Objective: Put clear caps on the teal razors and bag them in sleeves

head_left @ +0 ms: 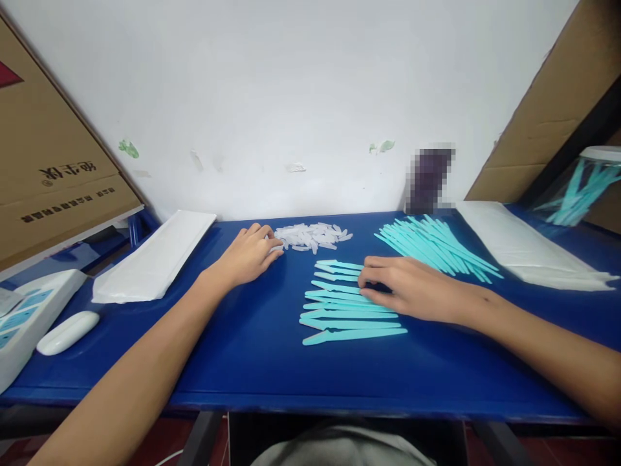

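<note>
White wall [291,84] ahead, blue table [242,362] before us, both our hands at work over small pieces.
Our left hand [250,255] is loosely curled at the left edge of a heap of small translucent white pieces [317,237]; whether its fingertips pinch one we cannot tell. Our right hand [412,288] is half closed, thumb and forefinger apart, over the handle ends of a row of turquoise razor-like tools [349,334], which lie side by side with their heads to our left; its fingers partly hide the contact, so we cannot say whether it grips one. Beyond that hand, more turquoise sticks [431,243] lie in a loose pile, between the white heap and a flat white packet [524,243] at our right.
</note>
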Demonstrator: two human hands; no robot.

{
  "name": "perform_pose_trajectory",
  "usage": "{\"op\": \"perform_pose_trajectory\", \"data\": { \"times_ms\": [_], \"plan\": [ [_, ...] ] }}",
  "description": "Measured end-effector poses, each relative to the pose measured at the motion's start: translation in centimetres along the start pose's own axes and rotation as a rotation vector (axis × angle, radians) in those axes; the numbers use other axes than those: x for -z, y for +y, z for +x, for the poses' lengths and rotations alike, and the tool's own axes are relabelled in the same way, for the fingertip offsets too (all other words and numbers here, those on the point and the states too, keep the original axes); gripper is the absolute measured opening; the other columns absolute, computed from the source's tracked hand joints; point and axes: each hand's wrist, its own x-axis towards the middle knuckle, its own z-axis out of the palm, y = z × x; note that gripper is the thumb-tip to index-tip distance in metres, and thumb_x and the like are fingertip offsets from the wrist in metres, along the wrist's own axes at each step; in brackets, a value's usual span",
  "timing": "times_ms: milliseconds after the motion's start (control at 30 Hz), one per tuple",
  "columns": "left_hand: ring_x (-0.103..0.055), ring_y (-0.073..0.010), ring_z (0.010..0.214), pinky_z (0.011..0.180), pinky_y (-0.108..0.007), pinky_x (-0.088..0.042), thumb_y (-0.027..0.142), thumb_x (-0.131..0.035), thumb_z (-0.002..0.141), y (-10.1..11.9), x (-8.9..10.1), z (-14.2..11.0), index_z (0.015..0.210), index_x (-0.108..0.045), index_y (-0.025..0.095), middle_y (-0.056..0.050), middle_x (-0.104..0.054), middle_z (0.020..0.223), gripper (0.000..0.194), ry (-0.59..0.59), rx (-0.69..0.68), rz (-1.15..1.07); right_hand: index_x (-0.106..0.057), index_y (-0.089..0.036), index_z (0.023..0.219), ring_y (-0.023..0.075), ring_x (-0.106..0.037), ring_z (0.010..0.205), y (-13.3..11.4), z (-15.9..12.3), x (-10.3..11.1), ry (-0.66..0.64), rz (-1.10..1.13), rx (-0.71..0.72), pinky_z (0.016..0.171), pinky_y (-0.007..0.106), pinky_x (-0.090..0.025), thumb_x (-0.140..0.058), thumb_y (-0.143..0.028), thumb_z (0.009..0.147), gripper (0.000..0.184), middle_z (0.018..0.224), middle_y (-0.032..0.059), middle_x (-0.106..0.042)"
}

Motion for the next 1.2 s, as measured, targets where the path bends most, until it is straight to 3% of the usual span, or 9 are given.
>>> {"op": "perform_pose_trajectory", "data": {
  "times_ms": [200, 400, 533, 633, 800, 867, 1033, 1200],
  "plan": [
    [-0.054, -0.0301, 0.108, 0.085, -0.041, -0.041, 0.032, -0.043, 0.103, 1.3, -0.2, 0.1, 0.122, -0.069, 0.021, -0.012, -0.064, 0.115, 0.035, -0.04, -0.05, -0.021, -0.065, -0.02, 0.094, 0.0157, -0.056, 0.067, 0.3, -0.1, 0.4, -0.036, 0.045, -0.055, 0.059, 0.028, -0.034, -0.048, -0.03, 0.097, 0.02, 0.091, 0.0055, -0.065],
    [-0.059, -0.025, 0.101, 0.089, -0.039, -0.042, 0.03, -0.044, 0.103, 2.9, 0.1, 0.1, 0.118, -0.07, 0.022, -0.009, -0.067, 0.107, 0.031, -0.005, -0.195, -0.2, -0.06, -0.023, 0.084, 0.015, -0.046, 0.05, 0.1, -0.1, 1.0, -0.11, 0.085, -0.171, 0.052, 0.028, -0.028, -0.049, -0.034, 0.095, 0.018, 0.057, -0.0026, -0.055],
    [-0.061, -0.0228, 0.095, 0.086, -0.036, -0.044, 0.031, -0.049, 0.101, 3.1, 0.5, 0.1, 0.104, -0.071, 0.02, -0.008, -0.068, 0.099, 0.025, -0.011, -0.235, -0.325, -0.057, -0.024, 0.082, 0.0146, -0.043, 0.046, 0.0, -0.2, 1.1, -0.081, 0.059, -0.155, 0.057, 0.028, -0.032, -0.047, -0.032, 0.096, 0.018, 0.048, -0.0057, -0.049],
    [-0.061, -0.021, 0.088, 0.079, -0.034, -0.044, 0.031, -0.05, 0.1, 2.9, 0.7, 0.0, 0.096, -0.069, 0.018, -0.007, -0.068, 0.093, 0.024, -0.01, -0.231, -0.365, -0.058, -0.024, 0.081, 0.0164, -0.049, 0.05, 0.0, -0.2, 0.9, -0.043, 0.031, -0.134, 0.058, 0.029, -0.035, -0.049, -0.031, 0.095, 0.018, 0.05, -0.0037, -0.052],
    [-0.061, -0.0185, 0.08, 0.076, -0.032, -0.045, 0.026, -0.055, 0.093, 3.5, 1.2, -0.3, 0.086, -0.068, 0.018, -0.004, -0.068, 0.087, 0.016, -0.042, -0.25, -0.406, -0.063, -0.022, 0.083, 0.016, -0.047, 0.047, 0.0, -0.1, 0.7, -0.025, 0.031, -0.145, 0.052, 0.029, -0.03, -0.053, -0.028, 0.092, 0.014, 0.047, -0.0037, -0.049],
    [-0.062, -0.0183, 0.083, 0.078, -0.031, -0.046, 0.023, -0.059, 0.089, 3.9, 1.4, -0.4, 0.089, -0.07, 0.019, -0.004, -0.069, 0.09, 0.012, -0.062, -0.266, -0.455, -0.064, -0.022, 0.084, 0.0148, -0.046, 0.047, 0.0, 0.0, 0.7, -0.025, 0.04, -0.149, 0.052, 0.028, -0.029, -0.053, -0.027, 0.092, 0.014, 0.052, -0.0033, -0.051],
    [-0.065, -0.018, 0.089, 0.083, -0.032, -0.048, 0.023, -0.059, 0.093, 4.2, 1.5, -0.4, 0.096, -0.076, 0.022, -0.004, -0.072, 0.096, 0.017, -0.071, -0.296, -0.552, -0.066, -0.02, 0.086, 0.013, -0.052, 0.058, 0.2, -0.1, 0.6, 0.086, -0.007, -0.081, 0.056, 0.029, -0.034, -0.051, -0.028, 0.093, 0.018, 0.088, 0.0035, -0.065],
    [-0.066, -0.0183, 0.087, 0.082, -0.033, -0.051, 0.024, -0.058, 0.094, 4.1, 1.1, -0.3, 0.101, -0.077, 0.024, -0.004, -0.074, 0.097, 0.02, -0.058, -0.299, -0.561, -0.066, -0.02, 0.09, 0.0122, -0.053, 0.057, 0.4, -0.3, 0.5, 0.118, -0.006, -0.048, 0.057, 0.029, -0.035, -0.051, -0.028, 0.095, 0.018, 0.093, 0.0041, -0.065]
  ]
}}
